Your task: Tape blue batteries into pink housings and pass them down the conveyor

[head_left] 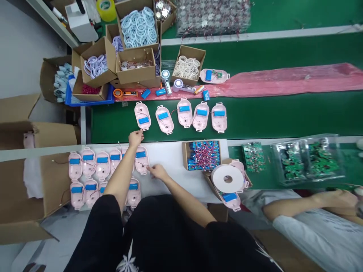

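Observation:
My left hand [135, 138] reaches to the front edge of the green belt [255, 117], just below the leftmost pink shell [142, 116] of a row of several shells with blue batteries. Its fingers are curled and whether they hold anything is unclear. My right hand [157, 172] rests on the white table [170, 158] with fingertips touching the right edge of a pink shell [141, 159] in the near group. Two rows of pink shells [93, 166] lie on the white table to the left.
A box of blue batteries with red wires [202, 155] and a white tape roll [227, 178] sit to the right. Cardboard boxes of rings [138, 26] stand at the back. Green circuit boards [295, 160] lie right. Another person's arm [312, 206] rests at lower right.

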A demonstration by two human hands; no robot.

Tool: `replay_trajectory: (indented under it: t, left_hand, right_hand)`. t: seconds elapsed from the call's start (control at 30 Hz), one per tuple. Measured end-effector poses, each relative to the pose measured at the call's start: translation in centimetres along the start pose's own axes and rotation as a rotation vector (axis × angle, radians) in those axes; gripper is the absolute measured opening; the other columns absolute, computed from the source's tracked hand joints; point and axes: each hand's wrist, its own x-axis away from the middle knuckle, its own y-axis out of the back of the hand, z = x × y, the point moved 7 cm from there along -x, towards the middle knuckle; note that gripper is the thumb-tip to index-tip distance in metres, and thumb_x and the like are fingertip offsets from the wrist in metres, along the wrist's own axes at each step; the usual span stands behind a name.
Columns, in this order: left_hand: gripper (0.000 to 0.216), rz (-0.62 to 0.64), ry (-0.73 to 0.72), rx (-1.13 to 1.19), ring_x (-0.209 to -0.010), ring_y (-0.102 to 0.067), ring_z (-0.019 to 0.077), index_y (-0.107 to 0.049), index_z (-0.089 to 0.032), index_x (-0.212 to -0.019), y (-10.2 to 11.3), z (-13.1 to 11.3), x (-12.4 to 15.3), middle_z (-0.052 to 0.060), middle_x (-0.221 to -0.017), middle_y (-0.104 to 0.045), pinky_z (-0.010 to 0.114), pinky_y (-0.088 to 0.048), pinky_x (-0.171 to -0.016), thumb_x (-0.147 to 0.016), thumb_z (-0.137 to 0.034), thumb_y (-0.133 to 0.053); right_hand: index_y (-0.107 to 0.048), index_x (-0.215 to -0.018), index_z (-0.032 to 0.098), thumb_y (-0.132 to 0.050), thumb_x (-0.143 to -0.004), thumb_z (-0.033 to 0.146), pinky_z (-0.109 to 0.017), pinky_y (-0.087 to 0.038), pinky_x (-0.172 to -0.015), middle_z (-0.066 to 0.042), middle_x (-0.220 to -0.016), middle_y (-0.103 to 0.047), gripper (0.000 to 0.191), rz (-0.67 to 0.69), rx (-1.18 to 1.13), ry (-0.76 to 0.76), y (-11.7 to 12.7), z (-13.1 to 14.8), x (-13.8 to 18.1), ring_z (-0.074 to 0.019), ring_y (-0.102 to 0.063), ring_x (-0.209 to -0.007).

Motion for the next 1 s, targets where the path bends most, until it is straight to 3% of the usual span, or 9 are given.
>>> replay_trajectory:
  t: [0.1,0.17,0.23,0.33,0.43,0.57,0.7,0.83,1.0]
  left_hand:
    - [0.043,-0.012,-0.097,-0.207,-0.070,-0.069,0.0196,-0.069,-0.017,-0.086,5.3,3.1,6.0,0.009,-0.081,-0.073,0.033,-0.055,-0.071,-0.102,-0.050,-0.048]
    - [0.040,-0.024,-0.149,-0.366,-0.080,-0.069,0.0253,-0.068,-0.018,-0.079,9.1,6.2,10.6,0.010,-0.076,-0.071,0.038,-0.053,-0.079,-0.099,-0.048,-0.051]
    - [0.028,-0.033,-0.217,-0.505,-0.096,-0.067,0.0312,-0.070,-0.019,-0.084,12.0,9.4,14.4,0.013,-0.085,-0.071,0.044,-0.050,-0.090,-0.095,-0.042,-0.058]
    - [0.026,0.036,-0.371,-0.647,-0.121,-0.056,0.0366,-0.073,-0.019,-0.107,13.5,13.0,16.9,0.017,-0.116,-0.070,0.049,-0.041,-0.105,-0.085,-0.033,-0.071]
    - [0.033,0.162,-0.535,-0.725,-0.132,-0.047,0.0374,-0.074,-0.023,-0.115,12.6,14.4,16.5,0.016,-0.135,-0.064,0.052,-0.033,-0.112,-0.082,-0.027,-0.074]
    - [0.025,0.275,-0.703,-0.757,-0.131,-0.051,0.0338,-0.076,-0.022,-0.107,11.8,14.0,15.5,0.014,-0.130,-0.068,0.050,-0.031,-0.115,-0.084,-0.017,-0.070]
    - [0.030,0.234,-0.796,-0.703,-0.119,-0.062,0.0291,-0.074,-0.019,-0.112,12.3,12.6,16.1,0.014,-0.128,-0.070,0.044,-0.039,-0.112,-0.090,-0.011,-0.057]
    - [0.033,0.039,-0.793,-0.578,-0.121,-0.063,0.0288,-0.069,-0.015,-0.121,13.3,9.9,15.8,0.017,-0.131,-0.068,0.042,-0.044,-0.109,-0.098,-0.017,-0.045]
    - [0.040,-0.295,-0.655,-0.391,-0.122,-0.062,0.0282,-0.065,-0.012,-0.124,16.7,5.5,12.4,0.019,-0.125,-0.067,0.041,-0.047,-0.108,-0.105,-0.027,-0.032]
  right_hand:
    - [-0.064,-0.068,0.016,-0.082,-0.081,0.053,-0.022,-0.046,-0.043,-0.006,-0.066,-0.072,0.044,0.001,-0.141,-0.001,-2.0,-0.5,0.4,-0.0139,-0.063,-0.045]
    - [-0.066,-0.075,0.015,-0.084,-0.082,0.046,-0.021,-0.046,-0.041,-0.007,-0.071,-0.073,0.036,0.002,-0.209,0.016,-2.7,-0.4,0.5,-0.0131,-0.064,-0.045]
    - [-0.066,-0.080,0.015,-0.082,-0.085,0.040,-0.021,-0.046,-0.041,-0.007,-0.073,-0.074,0.031,-0.021,-0.240,0.035,-3.1,-0.2,0.5,-0.0125,-0.064,-0.046]
    - [-0.064,-0.086,0.015,-0.075,-0.092,0.035,-0.022,-0.050,-0.045,-0.009,-0.079,-0.076,0.023,-0.080,-0.315,0.071,-3.7,-0.3,0.8,-0.0137,-0.066,-0.051]
    - [-0.061,-0.089,0.016,-0.067,-0.097,0.030,-0.024,-0.055,-0.053,-0.008,-0.082,-0.075,0.017,-0.180,-0.406,0.123,-4.4,-0.6,1.7,-0.0146,-0.070,-0.059]
    - [-0.060,-0.085,0.017,-0.065,-0.098,0.030,-0.025,-0.059,-0.064,-0.006,-0.077,-0.073,0.019,-0.309,-0.496,0.217,-5.2,-1.2,4.4,-0.0150,-0.072,-0.068]
    - [-0.058,-0.079,0.018,-0.072,-0.094,0.035,-0.025,-0.058,-0.063,-0.005,-0.076,-0.072,0.026,-0.368,-0.535,0.304,-4.7,0.4,6.3,-0.0162,-0.072,-0.068]
    - [-0.057,-0.079,0.018,-0.067,-0.097,0.030,-0.023,-0.057,-0.062,-0.005,-0.075,-0.072,0.024,-0.368,-0.526,0.352,-2.5,7.6,3.6,-0.0144,-0.071,-0.065]
    - [-0.055,-0.080,0.017,-0.053,-0.103,0.018,-0.023,-0.056,-0.065,-0.004,-0.071,-0.070,0.024,-0.332,-0.478,0.333,0.9,19.6,-5.1,-0.0113,-0.068,-0.061]
